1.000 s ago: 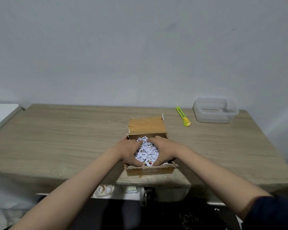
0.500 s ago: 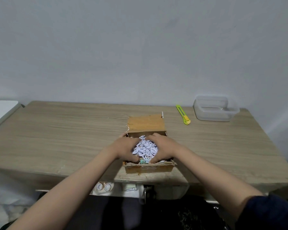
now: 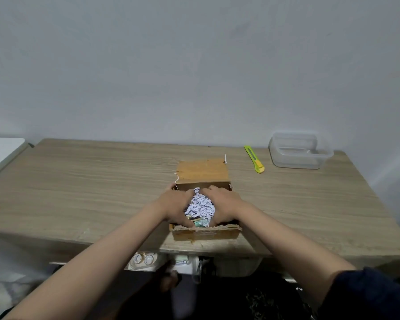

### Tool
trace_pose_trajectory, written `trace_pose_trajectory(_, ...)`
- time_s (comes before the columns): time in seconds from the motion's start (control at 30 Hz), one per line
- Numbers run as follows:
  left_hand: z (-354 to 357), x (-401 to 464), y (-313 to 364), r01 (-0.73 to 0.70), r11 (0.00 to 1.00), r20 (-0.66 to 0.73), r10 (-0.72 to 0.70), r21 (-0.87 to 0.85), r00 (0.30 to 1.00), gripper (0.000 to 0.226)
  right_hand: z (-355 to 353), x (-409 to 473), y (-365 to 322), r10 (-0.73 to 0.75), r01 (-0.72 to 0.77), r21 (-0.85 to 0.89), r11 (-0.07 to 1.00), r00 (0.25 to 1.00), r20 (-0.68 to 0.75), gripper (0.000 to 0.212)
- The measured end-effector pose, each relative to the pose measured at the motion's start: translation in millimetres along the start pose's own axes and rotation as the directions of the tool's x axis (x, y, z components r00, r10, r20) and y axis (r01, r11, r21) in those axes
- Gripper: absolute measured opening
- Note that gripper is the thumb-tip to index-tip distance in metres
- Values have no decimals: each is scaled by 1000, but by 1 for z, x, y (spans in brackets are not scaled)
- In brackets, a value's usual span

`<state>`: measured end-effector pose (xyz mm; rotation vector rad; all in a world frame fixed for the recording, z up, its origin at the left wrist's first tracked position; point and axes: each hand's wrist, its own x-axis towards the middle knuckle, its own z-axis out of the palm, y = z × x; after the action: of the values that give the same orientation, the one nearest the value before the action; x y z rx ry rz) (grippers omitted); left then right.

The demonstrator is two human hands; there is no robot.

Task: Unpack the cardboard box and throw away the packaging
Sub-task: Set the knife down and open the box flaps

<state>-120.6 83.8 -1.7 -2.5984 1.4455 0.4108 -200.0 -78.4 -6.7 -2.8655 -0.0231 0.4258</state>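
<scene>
A small open cardboard box (image 3: 203, 234) sits near the front edge of the wooden table (image 3: 79, 192), its lid flap lying flat behind it. Inside is a heap of white shredded paper (image 3: 200, 205). My left hand (image 3: 174, 207) and my right hand (image 3: 222, 204) are both in the box, cupped around the heap from either side and pressing it together. Under the raised paper a dark and green item (image 3: 198, 221) shows at the box's near side; what it is I cannot make out.
A yellow-green utility knife (image 3: 254, 159) lies behind the box to the right. A clear plastic container (image 3: 299, 150) stands at the back right by the wall. A white surface (image 3: 0, 151) adjoins the table's left end. Small items sit on a shelf under the table.
Both hands have gathered the shredded paper into a tighter clump and lifted it slightly, which uncovers a dark and green item beneath it.
</scene>
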Motion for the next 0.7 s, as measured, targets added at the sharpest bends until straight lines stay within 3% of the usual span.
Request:
trace_pose_trajectory(0.2,0,-2,2,12,1000,-78,-11,22,997,73,-1,4,-1,17,-17,11,1000,1000,8,94)
trace_pose_trajectory(0.7,2,-3,3,-56,998,-114,55,-5,992,70,7,2,-3,81,-79,108,991,997,-17,90)
